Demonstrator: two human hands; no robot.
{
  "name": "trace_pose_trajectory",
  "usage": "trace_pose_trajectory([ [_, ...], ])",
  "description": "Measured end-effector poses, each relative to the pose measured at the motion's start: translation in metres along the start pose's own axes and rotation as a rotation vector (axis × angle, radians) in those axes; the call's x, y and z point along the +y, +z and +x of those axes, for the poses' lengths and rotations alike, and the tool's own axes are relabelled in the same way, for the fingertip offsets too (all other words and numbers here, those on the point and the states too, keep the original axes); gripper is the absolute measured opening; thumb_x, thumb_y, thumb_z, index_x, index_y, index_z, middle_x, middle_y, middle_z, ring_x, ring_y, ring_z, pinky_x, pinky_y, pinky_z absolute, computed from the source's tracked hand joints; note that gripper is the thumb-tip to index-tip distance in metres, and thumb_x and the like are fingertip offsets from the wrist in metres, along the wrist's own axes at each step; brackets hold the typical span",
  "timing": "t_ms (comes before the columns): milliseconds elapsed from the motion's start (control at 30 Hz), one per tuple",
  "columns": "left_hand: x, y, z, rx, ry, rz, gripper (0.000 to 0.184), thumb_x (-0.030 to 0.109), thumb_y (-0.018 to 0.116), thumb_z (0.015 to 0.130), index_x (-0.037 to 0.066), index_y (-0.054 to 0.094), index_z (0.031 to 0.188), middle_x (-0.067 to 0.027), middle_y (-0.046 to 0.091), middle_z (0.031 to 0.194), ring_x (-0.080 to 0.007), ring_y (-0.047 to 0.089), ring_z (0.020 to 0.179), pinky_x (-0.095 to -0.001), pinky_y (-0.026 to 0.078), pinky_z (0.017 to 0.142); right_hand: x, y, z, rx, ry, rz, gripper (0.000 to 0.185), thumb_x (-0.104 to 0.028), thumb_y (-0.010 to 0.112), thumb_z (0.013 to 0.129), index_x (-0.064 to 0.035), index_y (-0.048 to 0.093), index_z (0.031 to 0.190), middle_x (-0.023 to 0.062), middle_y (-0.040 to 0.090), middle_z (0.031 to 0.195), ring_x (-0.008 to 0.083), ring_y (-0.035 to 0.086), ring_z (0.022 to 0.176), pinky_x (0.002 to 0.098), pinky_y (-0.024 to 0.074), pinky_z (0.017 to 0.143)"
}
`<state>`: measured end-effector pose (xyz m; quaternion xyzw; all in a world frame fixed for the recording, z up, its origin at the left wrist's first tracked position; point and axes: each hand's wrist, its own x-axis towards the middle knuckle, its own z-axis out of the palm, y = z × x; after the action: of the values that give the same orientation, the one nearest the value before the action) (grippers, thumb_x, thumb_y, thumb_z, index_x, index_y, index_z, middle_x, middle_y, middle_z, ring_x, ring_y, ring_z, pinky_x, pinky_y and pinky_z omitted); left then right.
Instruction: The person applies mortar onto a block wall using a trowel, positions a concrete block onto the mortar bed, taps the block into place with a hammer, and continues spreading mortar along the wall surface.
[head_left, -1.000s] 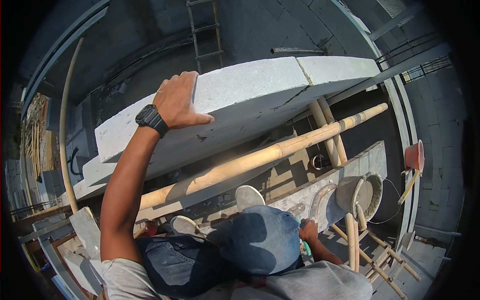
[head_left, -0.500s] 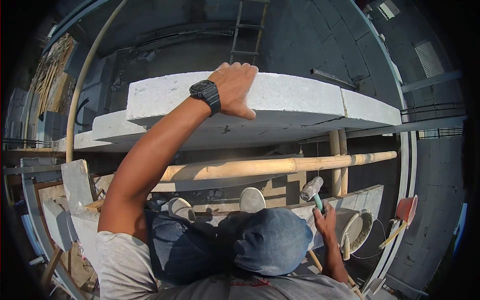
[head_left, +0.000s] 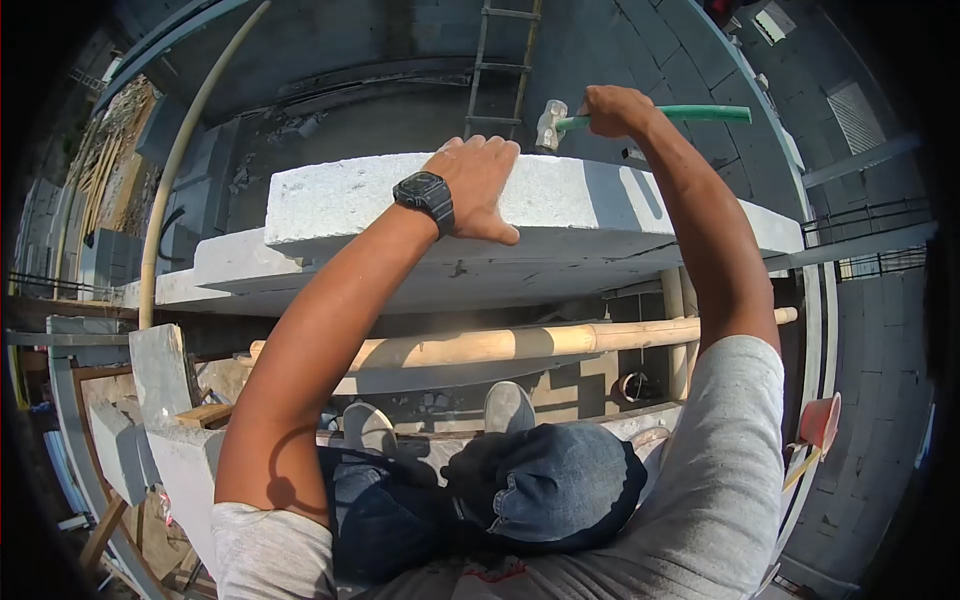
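Observation:
My left hand (head_left: 477, 188), with a black watch on its wrist, lies over the top edge of a white block (head_left: 345, 195). Its fingers are spread across the top and the thumb rests on the near face. My right hand (head_left: 617, 110) is closed round the green handle of a hammer (head_left: 550, 125), close to the head. The hammer is raised over the right part of the wall, its head just beyond the block's far edge, and its handle points right. Shadows of the arm and hammer fall on the block's top.
A horizontal bamboo pole (head_left: 480, 346) runs on the near side of the wall, above my shoes (head_left: 509, 408). An upright bamboo pole (head_left: 180, 150) stands at left. A ladder (head_left: 500, 68) is beyond the wall, and a red bucket (head_left: 819, 421) hangs at right.
My right hand has lifted the hammer from low beside my knee to above the wall. My left hand stays on the block. The view has turned since the earliest frame.

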<state>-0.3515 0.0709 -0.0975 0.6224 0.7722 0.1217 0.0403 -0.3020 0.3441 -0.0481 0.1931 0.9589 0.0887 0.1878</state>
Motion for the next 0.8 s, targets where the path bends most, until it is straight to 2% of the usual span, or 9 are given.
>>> trace_pose_trajectory([
  [100, -0.001, -0.001, -0.005, -0.018, -0.025, -0.012, 0.089, 0.056, 0.081, 0.06, -0.003, 0.057, 0.122, -0.0192, 0.064, 0.107, -0.0357, 0.063, 0.101, -0.046, 0.05, 0.09, -0.017, 0.008, 0.013, -0.322, -0.307, -0.181, 0.027, -0.01, 0.075, 0.084, -0.0079, 0.082, 0.11, 0.0141, 0.078, 0.096, 0.0318, 0.076, 0.094, 0.0451, 0.0606, 0.083],
  [200, 0.001, -0.001, -0.003, -0.029, -0.034, -0.002, 0.089, 0.056, 0.081, 0.06, -0.002, 0.057, 0.123, -0.0188, 0.064, 0.108, -0.0356, 0.063, 0.102, -0.0455, 0.05, 0.091, -0.019, 0.021, 0.025, -0.26, -0.187, -0.146, 0.025, -0.011, 0.076, 0.083, -0.0139, 0.082, 0.107, 0.0097, 0.078, 0.097, 0.031, 0.076, 0.09, 0.0466, 0.0613, 0.079],
  [300, 0.0, -0.002, -0.003, -0.037, -0.043, 0.021, 0.09, 0.056, 0.081, 0.06, -0.002, 0.057, 0.124, -0.0186, 0.064, 0.109, -0.0353, 0.062, 0.103, -0.0454, 0.05, 0.092, -0.025, 0.034, 0.022, -0.04, -0.198, -0.193, 0.027, -0.011, 0.077, 0.082, -0.0171, 0.083, 0.107, 0.0087, 0.079, 0.098, 0.0302, 0.076, 0.091, 0.0453, 0.0615, 0.078],
  [400, 0.003, -0.002, -0.002, -0.04, -0.049, 0.03, 0.09, 0.056, 0.082, 0.061, -0.002, 0.057, 0.125, -0.0185, 0.064, 0.11, -0.0352, 0.063, 0.104, -0.0455, 0.05, 0.093, -0.017, 0.015, 0.004, -0.171, -0.23, -0.092, 0.024, -0.01, 0.074, 0.081, -0.0145, 0.082, 0.104, 0.0104, 0.079, 0.098, 0.032, 0.076, 0.094, 0.047, 0.0609, 0.077],
  [500, 0.006, -0.004, -0.003, -0.034, -0.061, 0.041, 0.091, 0.056, 0.082, 0.061, -0.002, 0.057, 0.127, -0.0184, 0.065, 0.11, -0.0352, 0.063, 0.105, -0.0456, 0.05, 0.094, 0.0, 0.008, -0.033, 0.075, -0.195, -0.065, 0.02, -0.012, 0.073, 0.084, -0.0107, 0.081, 0.102, 0.0113, 0.078, 0.093, 0.0339, 0.076, 0.095, 0.0486, 0.0597, 0.077],
  [600, 0.006, -0.001, -0.003, -0.023, -0.055, 0.053, 0.092, 0.057, 0.082, 0.062, -0.002, 0.057, 0.127, -0.0185, 0.065, 0.109, -0.0351, 0.062, 0.103, -0.0461, 0.05, 0.094, 0.024, 0.015, -0.082, 0.45, -0.01, 0.032, 0.022, -0.018, 0.074, 0.087, -0.0088, 0.078, 0.106, 0.0111, 0.076, 0.093, 0.0348, 0.074, 0.092, 0.0487, 0.0586, 0.08],
  [667, 0.007, -0.002, -0.003, -0.037, -0.056, 0.056, 0.092, 0.057, 0.082, 0.062, -0.002, 0.057, 0.127, -0.0186, 0.064, 0.108, -0.035, 0.062, 0.101, -0.0466, 0.05, 0.093, 0.029, 0.016, -0.132, 0.713, 0.123, 0.115, 0.028, -0.019, 0.074, 0.09, -0.0099, 0.074, 0.117, 0.0114, 0.075, 0.096, 0.0358, 0.073, 0.091, 0.0483, 0.0572, 0.081],
  [733, 0.007, -0.002, -0.004, -0.035, -0.045, 0.054, 0.091, 0.057, 0.081, 0.062, -0.004, 0.056, 0.126, -0.019, 0.063, 0.105, -0.0348, 0.061, 0.097, -0.0466, 0.05, 0.092, 0.042, 0.03, -0.17, 1.019, 0.127, 0.202, 0.032, -0.018, 0.072, 0.094, -0.0072, 0.068, 0.124, 0.0136, 0.071, 0.092, 0.0332, 0.071, 0.085, 0.0446, 0.0553, 0.078],
  [800, 0.007, -0.003, -0.003, -0.032, -0.035, 0.049, 0.09, 0.055, 0.081, 0.062, -0.004, 0.056, 0.125, -0.019, 0.063, 0.104, -0.0352, 0.061, 0.096, -0.0463, 0.049, 0.09, 0.048, 0.029, -0.2, 0.871, 0.147, 0.569, 0.032, -0.019, 0.069, 0.099, -0.0047, 0.066, 0.127, 0.0097, 0.067, 0.085, 0.025, 0.067, 0.079, 0.0381, 0.0518, 0.072],
])
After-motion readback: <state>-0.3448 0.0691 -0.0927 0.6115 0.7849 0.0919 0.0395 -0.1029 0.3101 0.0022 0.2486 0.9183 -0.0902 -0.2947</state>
